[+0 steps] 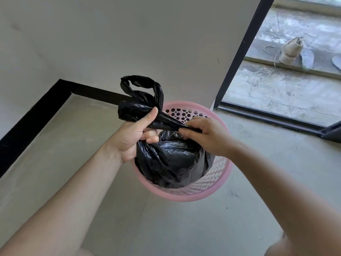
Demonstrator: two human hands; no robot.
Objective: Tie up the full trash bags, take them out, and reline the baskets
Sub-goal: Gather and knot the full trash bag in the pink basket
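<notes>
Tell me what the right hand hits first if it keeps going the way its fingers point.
The right hand points left along the twisted neck of the black trash bag. It would likely meet the left hand gripping that neck, though depth is unclear.

**Both bare hands gripping, forearms converging**

The left hand (132, 137) is fisted, thumb extended forward, fingers (152, 139) curled under. The right hand (204, 136), just beside it, pinches with bent fingers, knuckles up. Both forearms are bare.
</notes>
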